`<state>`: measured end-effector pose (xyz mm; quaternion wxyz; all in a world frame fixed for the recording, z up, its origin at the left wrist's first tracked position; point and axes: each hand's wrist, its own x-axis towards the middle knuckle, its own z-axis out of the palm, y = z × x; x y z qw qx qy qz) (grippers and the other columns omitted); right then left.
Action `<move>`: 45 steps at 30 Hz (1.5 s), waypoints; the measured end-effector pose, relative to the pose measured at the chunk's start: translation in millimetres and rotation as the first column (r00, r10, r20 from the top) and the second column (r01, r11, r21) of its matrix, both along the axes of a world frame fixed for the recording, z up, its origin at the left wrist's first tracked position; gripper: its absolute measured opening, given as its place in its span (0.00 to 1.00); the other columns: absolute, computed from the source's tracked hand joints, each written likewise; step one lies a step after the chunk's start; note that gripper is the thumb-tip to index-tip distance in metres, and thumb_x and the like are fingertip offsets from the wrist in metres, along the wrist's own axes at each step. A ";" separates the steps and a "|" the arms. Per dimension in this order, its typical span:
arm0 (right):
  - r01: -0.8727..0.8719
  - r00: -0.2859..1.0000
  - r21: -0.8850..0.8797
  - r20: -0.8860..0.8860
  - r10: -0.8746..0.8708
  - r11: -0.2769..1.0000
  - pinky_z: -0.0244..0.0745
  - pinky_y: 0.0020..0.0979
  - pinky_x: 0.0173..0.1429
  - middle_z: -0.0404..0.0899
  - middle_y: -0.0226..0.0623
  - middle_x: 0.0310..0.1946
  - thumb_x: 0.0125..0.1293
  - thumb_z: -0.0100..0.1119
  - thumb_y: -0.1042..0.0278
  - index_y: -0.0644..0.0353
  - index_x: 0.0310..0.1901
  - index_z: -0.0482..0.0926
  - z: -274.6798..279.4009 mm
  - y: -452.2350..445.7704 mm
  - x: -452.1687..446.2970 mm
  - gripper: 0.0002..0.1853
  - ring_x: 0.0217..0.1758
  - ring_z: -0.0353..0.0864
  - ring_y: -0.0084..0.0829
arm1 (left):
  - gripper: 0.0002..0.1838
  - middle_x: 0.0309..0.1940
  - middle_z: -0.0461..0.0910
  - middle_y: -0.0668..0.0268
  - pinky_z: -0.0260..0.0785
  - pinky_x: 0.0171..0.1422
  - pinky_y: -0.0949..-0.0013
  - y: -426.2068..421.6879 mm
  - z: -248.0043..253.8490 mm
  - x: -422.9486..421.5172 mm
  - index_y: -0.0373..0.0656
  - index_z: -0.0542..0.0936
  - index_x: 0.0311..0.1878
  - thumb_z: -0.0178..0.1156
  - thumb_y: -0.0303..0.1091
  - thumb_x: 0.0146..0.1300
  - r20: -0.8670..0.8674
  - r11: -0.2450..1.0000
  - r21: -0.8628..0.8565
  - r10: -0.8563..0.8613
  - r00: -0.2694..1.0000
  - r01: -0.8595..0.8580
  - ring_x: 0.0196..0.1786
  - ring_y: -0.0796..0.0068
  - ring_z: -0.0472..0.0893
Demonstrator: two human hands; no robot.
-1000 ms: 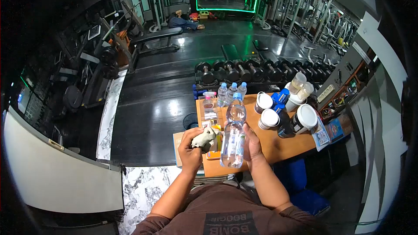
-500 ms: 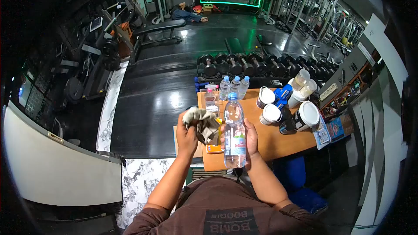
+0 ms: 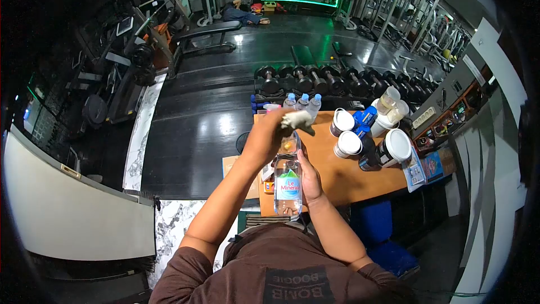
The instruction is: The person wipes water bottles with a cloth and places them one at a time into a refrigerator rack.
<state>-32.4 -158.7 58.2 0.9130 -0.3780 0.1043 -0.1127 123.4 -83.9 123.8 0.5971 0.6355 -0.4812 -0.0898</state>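
Observation:
My right hand (image 3: 310, 179) is wrapped round the right side of a clear water bottle (image 3: 288, 186), which stands upright before my chest with its label facing me. A crumpled pale cloth (image 3: 298, 120) is gripped in my left hand (image 3: 269, 134), up at the bottle's top. The cloth and my left hand hide the cap. Just beyond them, small clear bottles with blue caps (image 3: 302, 101) stand at the far edge of the wooden table (image 3: 332, 191). A small orange box (image 3: 269, 187) lies left of the bottle, partly hidden.
White-lidded tubs (image 3: 398, 145), a blue object (image 3: 365, 118) and stacked jars (image 3: 389, 99) stand on the table's right side. Behind the table runs a rack of dumbbells (image 3: 332, 81). A blue chair (image 3: 388, 242) is at the lower right. Far back, a person (image 3: 244, 16) lies on the floor.
My left hand has moved up and to the right with the cloth, from beside the bottle to its top. The bottle has shifted slightly left, and its label now faces me more squarely.

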 end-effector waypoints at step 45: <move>0.129 0.974 0.156 0.168 -0.155 0.979 0.82 0.39 0.66 0.77 0.38 0.64 0.88 0.40 0.52 0.52 0.77 0.63 -31.1 -45.1 6.7 0.24 0.64 0.82 0.35 | 0.31 0.62 0.85 0.52 0.69 0.80 0.52 52.6 -32.1 -75.6 0.39 0.85 0.62 0.64 0.08 0.53 0.228 0.984 -0.113 -0.106 0.968 0.135 0.74 0.50 0.79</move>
